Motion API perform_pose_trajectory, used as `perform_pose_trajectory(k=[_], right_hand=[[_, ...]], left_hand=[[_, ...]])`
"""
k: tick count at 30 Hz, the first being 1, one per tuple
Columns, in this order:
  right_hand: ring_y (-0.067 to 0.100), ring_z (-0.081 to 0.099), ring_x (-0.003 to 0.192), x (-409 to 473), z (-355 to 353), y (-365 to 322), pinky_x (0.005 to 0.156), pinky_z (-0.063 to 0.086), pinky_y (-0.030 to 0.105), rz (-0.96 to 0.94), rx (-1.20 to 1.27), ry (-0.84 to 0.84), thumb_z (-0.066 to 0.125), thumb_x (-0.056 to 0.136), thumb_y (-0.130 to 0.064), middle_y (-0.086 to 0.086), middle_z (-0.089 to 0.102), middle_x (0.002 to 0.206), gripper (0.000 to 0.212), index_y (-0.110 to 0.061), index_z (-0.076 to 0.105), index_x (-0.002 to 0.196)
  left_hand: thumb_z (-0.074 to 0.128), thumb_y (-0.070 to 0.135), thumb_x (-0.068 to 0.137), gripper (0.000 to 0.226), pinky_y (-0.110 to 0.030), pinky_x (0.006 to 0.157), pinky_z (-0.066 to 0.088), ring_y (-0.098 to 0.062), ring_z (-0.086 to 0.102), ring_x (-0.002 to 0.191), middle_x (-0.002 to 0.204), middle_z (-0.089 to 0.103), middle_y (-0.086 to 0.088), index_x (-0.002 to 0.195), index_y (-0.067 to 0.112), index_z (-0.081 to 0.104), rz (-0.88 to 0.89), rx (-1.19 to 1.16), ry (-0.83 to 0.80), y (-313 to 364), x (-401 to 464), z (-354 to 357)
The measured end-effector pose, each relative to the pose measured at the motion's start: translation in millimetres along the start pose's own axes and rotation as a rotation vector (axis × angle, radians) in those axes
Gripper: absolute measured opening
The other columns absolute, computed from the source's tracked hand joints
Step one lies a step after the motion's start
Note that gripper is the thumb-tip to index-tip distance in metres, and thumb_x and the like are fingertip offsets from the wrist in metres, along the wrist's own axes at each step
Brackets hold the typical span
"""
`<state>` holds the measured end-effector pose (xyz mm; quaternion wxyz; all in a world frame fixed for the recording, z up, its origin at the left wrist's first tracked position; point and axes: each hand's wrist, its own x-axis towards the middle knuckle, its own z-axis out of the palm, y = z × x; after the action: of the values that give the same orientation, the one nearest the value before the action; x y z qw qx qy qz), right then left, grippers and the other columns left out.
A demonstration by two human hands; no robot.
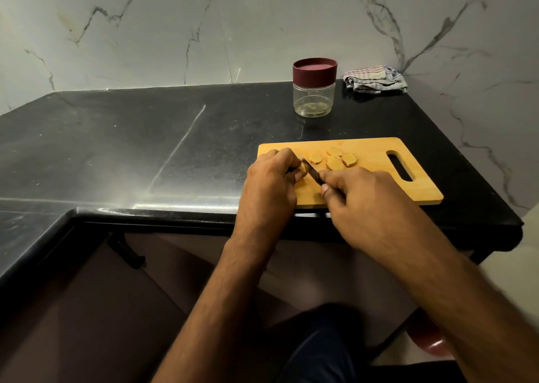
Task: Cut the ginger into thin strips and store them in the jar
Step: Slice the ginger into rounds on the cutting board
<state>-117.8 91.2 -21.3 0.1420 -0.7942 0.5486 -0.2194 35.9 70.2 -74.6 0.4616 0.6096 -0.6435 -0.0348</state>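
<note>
Both hands curled: left hand (pixel 271 175) on ginger (pixel 303 169), right hand (pixel 367 196) on knife (pixel 313 173)

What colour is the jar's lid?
Dark maroon; the lid is on the clear jar, seen in the head view.

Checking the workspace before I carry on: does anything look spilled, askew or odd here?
Nothing stands out. Ginger slices lie on the cutting board, the lidded jar stands upright behind it, and a crumpled cloth sits in the corner.

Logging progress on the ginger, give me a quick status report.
Left hand pinning ginger piece on cutting board; right hand gripping knife. Ginger slices cut, no strips yet. Jar lidded, apparently empty.
</note>
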Motion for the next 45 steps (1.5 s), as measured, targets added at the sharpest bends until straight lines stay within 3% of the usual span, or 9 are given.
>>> perform_pose_trajectory(k=[6,14,18,21,24,28,33,37,45], right_hand=[[0.007,0.042,0.081,18.9,4.9,-5.7,0.067,0.04,0.022,0.037,0.0,-0.034,0.045,0.1,-0.031,-0.001,0.062,0.118,0.031,-0.034,0.057,0.128],[0.006,0.042,0.072,5.1,-1.7,1.8,0.055,0.038,0.015,0.054,-0.01,-0.088,0.045,0.1,-0.034,-0.002,0.06,0.118,0.035,-0.039,0.05,0.135],[0.009,0.044,0.084,16.2,2.0,-4.6,0.07,0.043,0.024,0.056,-0.023,-0.092,0.044,0.1,-0.032,0.0,0.059,0.121,0.034,-0.039,0.052,0.133],[0.011,0.046,0.087,20.9,1.6,-6.4,0.073,0.044,0.026,0.067,-0.01,-0.128,0.044,0.1,-0.032,0.0,0.058,0.121,0.034,-0.039,0.052,0.133],[0.009,0.044,0.08,15.1,-0.2,-1.5,0.069,0.044,0.026,0.08,-0.002,-0.148,0.043,0.101,-0.033,0.0,0.058,0.115,0.033,-0.04,0.052,0.132],[0.007,0.047,0.069,6.7,3.4,0.7,0.053,0.04,0.02,0.068,-0.029,-0.131,0.044,0.1,-0.034,-0.006,0.051,0.093,0.034,-0.04,0.051,0.133],[0.009,0.042,0.071,15.1,-0.1,-6.0,0.064,0.042,0.026,0.074,-0.057,-0.139,0.043,0.1,-0.031,0.0,0.055,0.101,0.031,-0.036,0.055,0.129],[0.009,0.048,0.068,9.7,4.6,-3.4,0.05,0.037,0.021,0.063,-0.047,-0.127,0.043,0.101,-0.032,-0.007,0.047,0.083,0.034,-0.04,0.051,0.132],[0.012,0.048,0.069,-3.1,0.6,-5.5,0.048,0.036,0.022,0.051,-0.164,-0.11,0.045,0.099,-0.024,-0.006,0.043,0.076,0.036,-0.037,0.049,0.133]], left_hand=[[0.066,0.001,0.088,0.012,-0.045,0.072,0.052,-0.019,0.06,0.084,0.086,0.065,0.0,0.081,0.01,0.062,-0.009,0.0,0.008,-1.1,0.5,-0.1],[0.067,0.003,0.091,0.014,-0.041,0.076,0.055,-0.016,0.062,0.089,0.092,0.066,0.0,0.083,0.014,0.063,-0.012,0.007,-0.001,0.8,-0.3,-0.8],[0.069,0.001,0.087,0.015,-0.041,0.076,0.055,-0.015,0.063,0.087,0.09,0.067,0.001,0.081,0.014,0.064,-0.02,-0.014,0.009,0.5,0.5,-1.9],[0.067,0.001,0.088,0.014,-0.041,0.074,0.054,-0.015,0.062,0.086,0.089,0.066,0.002,0.081,0.013,0.065,-0.031,-0.001,0.022,1.6,-0.1,-0.4],[0.067,0.004,0.09,0.01,-0.043,0.074,0.053,-0.017,0.06,0.087,0.09,0.066,0.0,0.083,0.012,0.065,-0.027,0.033,0.036,2.6,-0.9,1.8],[0.068,0.006,0.091,0.008,-0.043,0.075,0.054,-0.018,0.06,0.088,0.093,0.065,-0.001,0.086,0.012,0.065,-0.023,0.042,0.028,1.4,-0.1,1.0],[0.07,0.005,0.088,0.009,-0.046,0.072,0.055,-0.02,0.062,0.086,0.091,0.066,-0.003,0.083,0.011,0.066,-0.017,0.035,0.026,-1.3,1.9,0.8],[0.07,0.004,0.087,0.008,-0.046,0.074,0.055,-0.021,0.063,0.087,0.091,0.067,-0.003,0.083,0.01,0.067,-0.032,0.028,0.041,-1.6,1.9,-0.3],[0.07,0.003,0.088,0.008,-0.044,0.076,0.054,-0.019,0.062,0.088,0.092,0.067,-0.004,0.085,0.01,0.067,-0.02,0.003,0.003,5.5,-2.6,0.0]])
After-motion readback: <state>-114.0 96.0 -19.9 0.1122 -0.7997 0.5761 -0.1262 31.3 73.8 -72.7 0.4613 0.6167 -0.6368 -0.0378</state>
